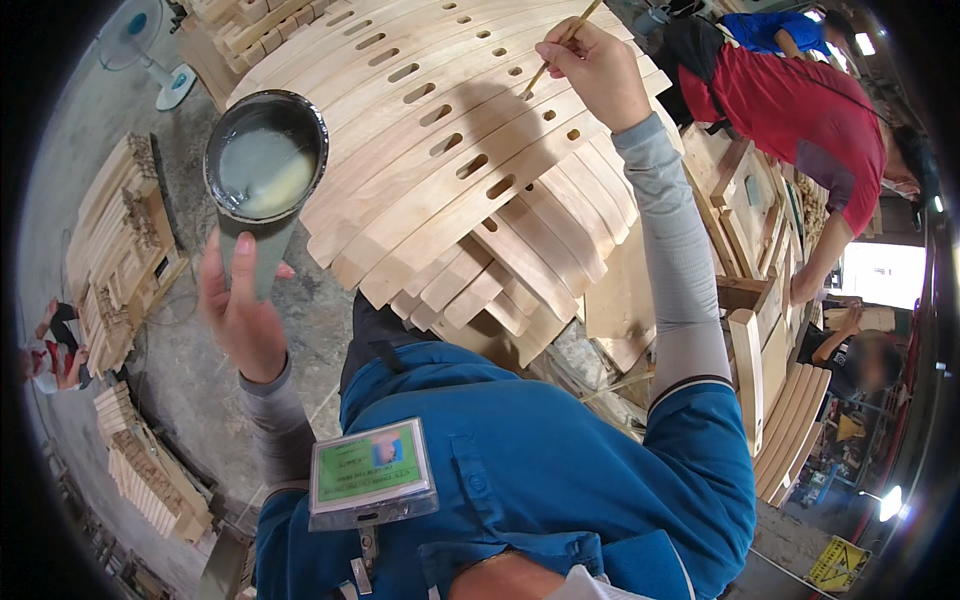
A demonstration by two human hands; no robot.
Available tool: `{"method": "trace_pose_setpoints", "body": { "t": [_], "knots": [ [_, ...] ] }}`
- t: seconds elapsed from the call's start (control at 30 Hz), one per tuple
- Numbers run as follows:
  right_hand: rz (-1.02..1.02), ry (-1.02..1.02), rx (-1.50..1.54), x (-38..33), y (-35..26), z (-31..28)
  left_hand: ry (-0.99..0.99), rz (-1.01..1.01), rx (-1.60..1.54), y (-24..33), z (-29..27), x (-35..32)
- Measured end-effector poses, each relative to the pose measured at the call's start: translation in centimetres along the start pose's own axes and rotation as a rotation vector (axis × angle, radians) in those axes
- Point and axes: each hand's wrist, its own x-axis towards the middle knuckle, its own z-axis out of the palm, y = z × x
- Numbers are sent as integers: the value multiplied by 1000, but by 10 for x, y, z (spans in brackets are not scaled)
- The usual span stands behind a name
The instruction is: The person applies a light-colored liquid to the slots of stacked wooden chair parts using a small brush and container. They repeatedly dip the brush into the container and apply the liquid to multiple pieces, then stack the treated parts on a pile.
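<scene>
Head: slotted slats (410,165), grey floor (190,375)

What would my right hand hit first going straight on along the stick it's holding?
Your right hand, thin stick leading, would likely first meet the slotted wooden slat at the stick's tip, by a small slot. Tip and wood look very close, but depth is unclear.

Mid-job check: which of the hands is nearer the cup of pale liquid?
Left. The left hand holds the cup by its handle; the right hand is well off to the cup's right, over the slotted wooden slats, holding a thin stick.
</scene>
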Motion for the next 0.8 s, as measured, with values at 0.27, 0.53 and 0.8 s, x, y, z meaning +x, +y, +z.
{"method": "trace_pose_setpoints", "body": {
  "t": [0.27,0.53,0.8],
  "knots": [
    [37,43,137,3,0,3,-85,0,-5,17,6,-2],
    [71,227,456,-30,-7,-40,-235,-39,-128,15,15,18],
    [-192,381,814,-95,-169,10,-452,155,-251,16,28,45]
  ]
}}
